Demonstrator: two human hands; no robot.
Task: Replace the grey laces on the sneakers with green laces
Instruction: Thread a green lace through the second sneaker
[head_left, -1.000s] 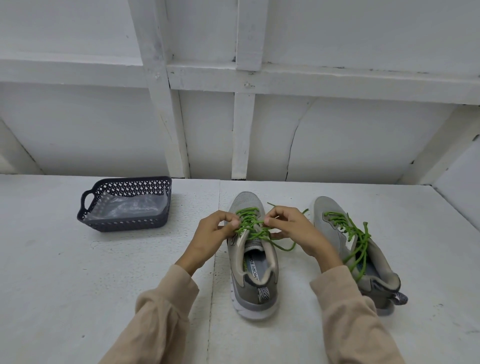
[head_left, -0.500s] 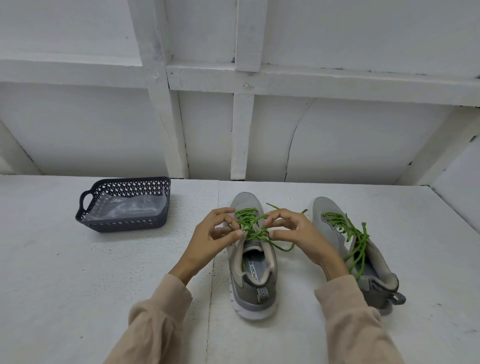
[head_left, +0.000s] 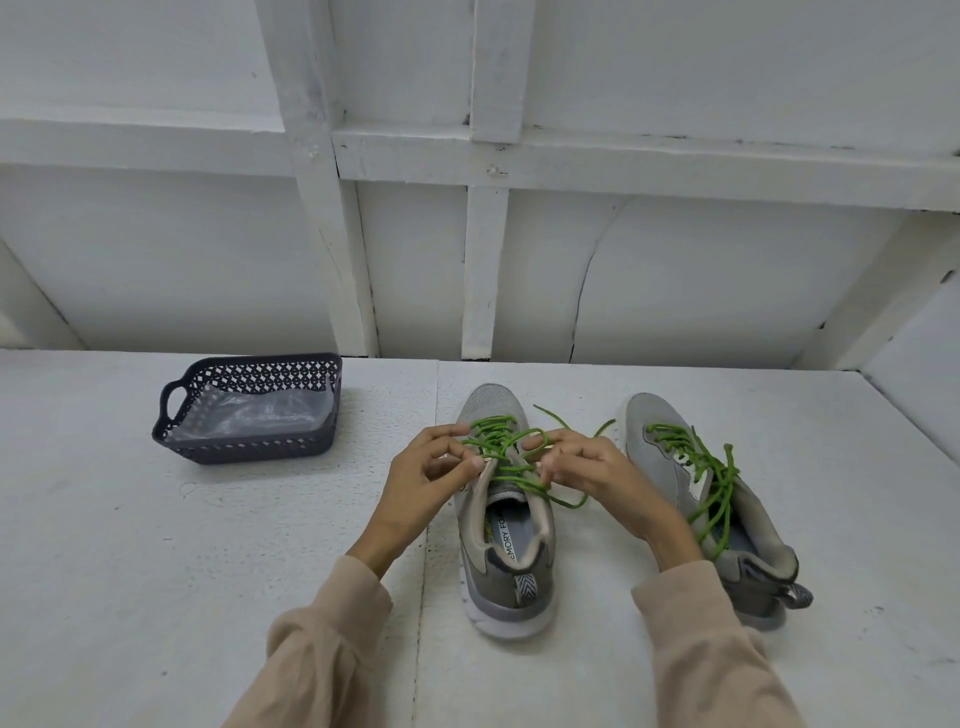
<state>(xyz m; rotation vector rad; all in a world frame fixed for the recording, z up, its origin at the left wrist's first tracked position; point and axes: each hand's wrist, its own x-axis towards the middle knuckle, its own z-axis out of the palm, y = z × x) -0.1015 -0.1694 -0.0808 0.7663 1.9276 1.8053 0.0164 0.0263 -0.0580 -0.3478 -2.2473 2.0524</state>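
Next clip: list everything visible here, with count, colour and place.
sneakers: two, grey, side by side on the table, toes pointing away
green laces: one per sneaker, threaded
basket: one, dark grey-blue, far left
plastic bag: one, clear, inside the basket
table: one, white, under everything
wall: one, white, beamed, behind the table
sleeves: two, beige, frame bottom
left hand: one, pinching the left sneaker's lace
right hand: one, pinching the same lace

Left hand (head_left: 427, 474), right hand (head_left: 589, 467) — pinching green lace (head_left: 511, 470).
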